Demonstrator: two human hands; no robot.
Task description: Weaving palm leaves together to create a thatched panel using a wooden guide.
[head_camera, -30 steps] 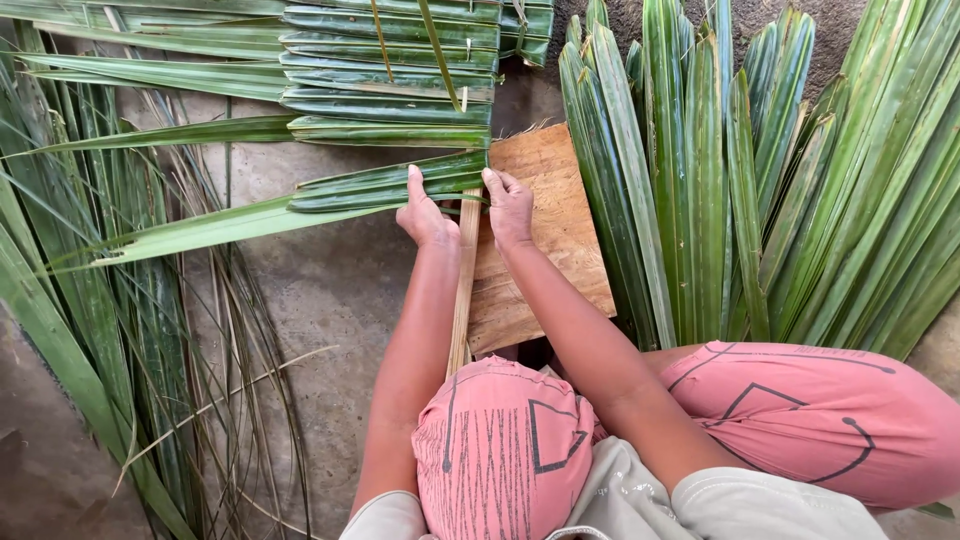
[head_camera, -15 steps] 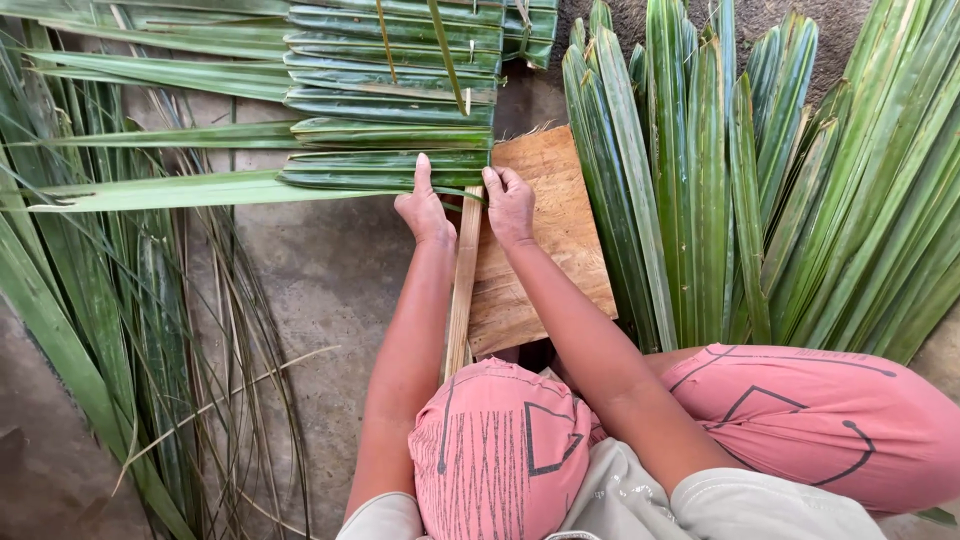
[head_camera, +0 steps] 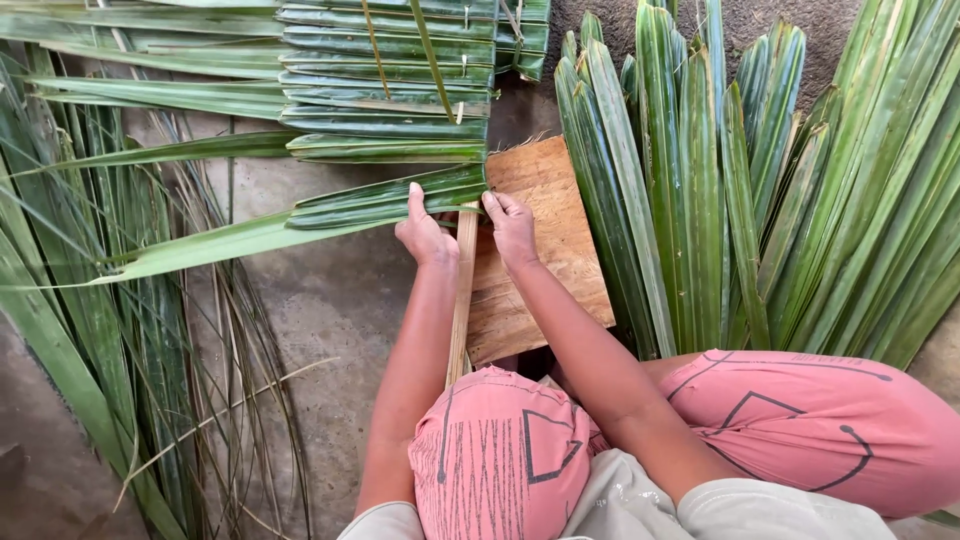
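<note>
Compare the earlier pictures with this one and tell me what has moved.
The folded palm leaf has swung: half a second ago it lay level against the stitched row, now it slants down to the left again, with a gap above. Left hand and right hand keep hold of its folded end over the wooden slat. Board and loose leaves unchanged.

Thatch-making yard: palm leaves [head_camera: 700, 180] on bare concrete floor [head_camera: 330, 290].

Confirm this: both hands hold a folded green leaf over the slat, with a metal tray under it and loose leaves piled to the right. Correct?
Not quite. Under the slat lies a wooden board, not a metal tray, as the head view shows. Both the left hand and right hand do hold the folded leaf, and loose leaves are piled right.
</note>
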